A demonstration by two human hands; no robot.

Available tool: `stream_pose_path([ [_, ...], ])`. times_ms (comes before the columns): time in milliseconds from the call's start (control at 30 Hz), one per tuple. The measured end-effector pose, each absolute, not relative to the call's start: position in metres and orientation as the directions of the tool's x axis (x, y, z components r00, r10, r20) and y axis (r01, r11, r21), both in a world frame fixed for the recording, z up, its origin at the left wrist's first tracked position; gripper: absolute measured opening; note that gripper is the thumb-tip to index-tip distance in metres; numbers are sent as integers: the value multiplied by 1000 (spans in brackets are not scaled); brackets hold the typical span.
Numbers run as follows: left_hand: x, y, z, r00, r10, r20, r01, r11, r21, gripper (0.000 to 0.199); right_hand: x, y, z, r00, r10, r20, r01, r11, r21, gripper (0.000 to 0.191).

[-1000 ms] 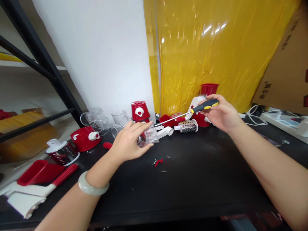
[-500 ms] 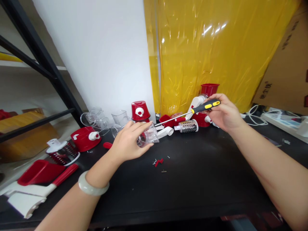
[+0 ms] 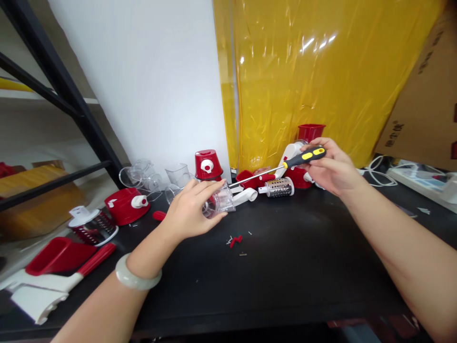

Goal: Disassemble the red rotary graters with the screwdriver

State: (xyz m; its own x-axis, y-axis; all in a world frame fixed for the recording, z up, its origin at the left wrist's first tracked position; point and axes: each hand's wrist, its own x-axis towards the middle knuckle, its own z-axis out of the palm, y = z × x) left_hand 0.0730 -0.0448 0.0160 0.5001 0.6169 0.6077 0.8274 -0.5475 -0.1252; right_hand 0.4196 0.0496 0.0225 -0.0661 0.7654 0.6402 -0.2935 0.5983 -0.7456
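My left hand (image 3: 194, 207) is wrapped round a clear plastic part (image 3: 224, 199), holding it above the black table. In my right hand (image 3: 332, 166) is a screwdriver (image 3: 305, 156) with a black and yellow handle, gripped between thumb and fingers. Its long metal shaft slopes down to the left, and its tip meets the clear part or goes behind my left fingers; the exact contact is hidden. Below the hands lie a small red piece (image 3: 236, 241) and several tiny screws (image 3: 229, 240). A metal grater drum (image 3: 280, 187) rests on its side between the hands, farther back.
Red bases (image 3: 126, 206), another drum (image 3: 93, 226) and a white body with red handle (image 3: 53, 281) line the left. Behind stand a red base (image 3: 208, 164) and clear parts (image 3: 143, 176). A power strip (image 3: 426, 183) with white cables lies at right.
The screwdriver handle and my right hand have shifted very slightly. My left hand keeps its grip on the clear part almost unmoved.
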Motion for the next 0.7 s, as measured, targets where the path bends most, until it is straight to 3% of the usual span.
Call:
stream_pose_path([
  [100,73,-45,16,497,617,610,830,-544,-127,65,420,49,24,-36,788,615,-278,583,-763,25],
  [233,73,-46,18,490,622,611,837,-531,-132,64,423,54,22,98,808,581,64,578,-814,41],
  [300,73,-45,18,487,627,607,841,-525,-133,64,423,55,21,102,813,573,150,557,-817,34],
  [400,72,-45,18,486,628,607,841,-525,-130,65,422,55,21,70,789,611,-25,613,-790,24],
  [567,73,-45,18,498,619,608,832,-540,-131,65,418,49,24,9,760,650,-285,625,-727,35],
  [633,74,-46,19,496,619,609,833,-537,-133,64,418,48,24,15,768,641,-260,622,-739,25],
  [700,73,-45,19,492,622,609,837,-530,-135,65,420,48,23,44,781,623,-92,624,-776,24],
])
